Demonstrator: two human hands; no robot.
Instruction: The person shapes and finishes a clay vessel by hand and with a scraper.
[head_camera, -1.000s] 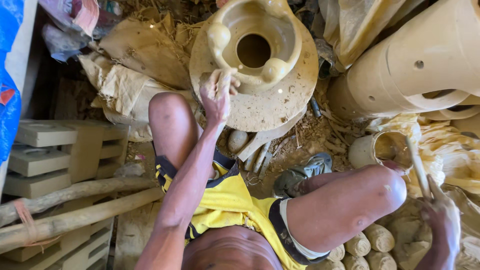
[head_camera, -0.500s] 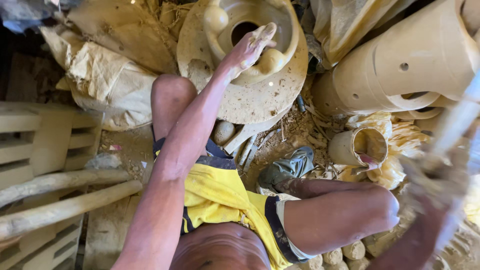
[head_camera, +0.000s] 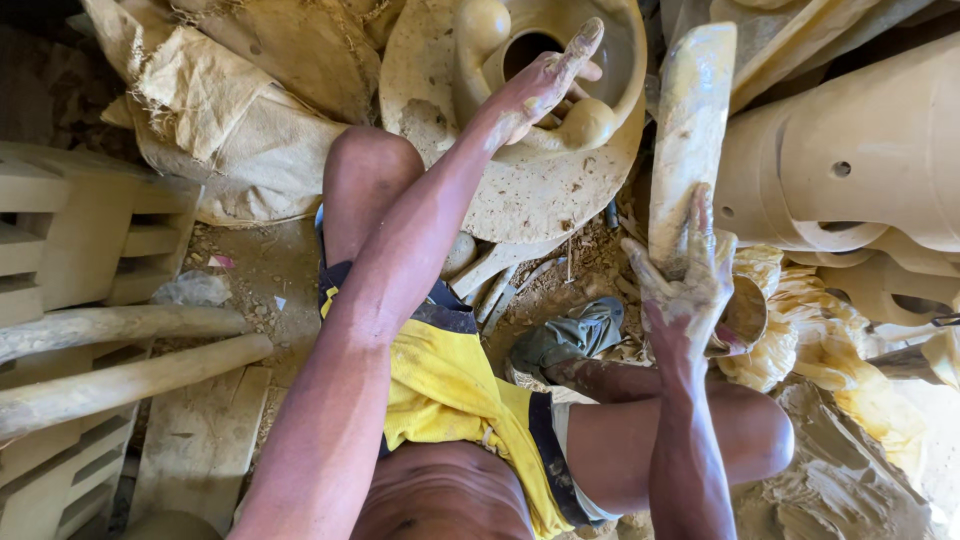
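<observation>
I sit low over a round clay-caked wheel (head_camera: 530, 200). On it rests a wet, pale clay pot (head_camera: 620, 60) with a dark hole in its middle and round lumps on its rim. My left hand (head_camera: 545, 85), coated in clay, lies on the pot's near rim with fingers stretched out. My right hand (head_camera: 685, 285) grips the lower end of a flat, clay-smeared wooden paddle (head_camera: 690, 130) that stands upright just right of the wheel. My bare knees flank the wheel, over yellow shorts (head_camera: 450, 390).
Large pale clay cylinders (head_camera: 850, 170) lie at the right. A small clay cup (head_camera: 745, 315) and yellowish cloth sit by my right hand. Sacking (head_camera: 230, 110) is heaped at the upper left. Moulded clay blocks (head_camera: 70, 230) and wooden poles (head_camera: 110, 350) fill the left.
My right hand rose from low at the right and now holds the paddle upright beside the wheel. My left hand stays on the pot's rim. The view shifted down and closer.
</observation>
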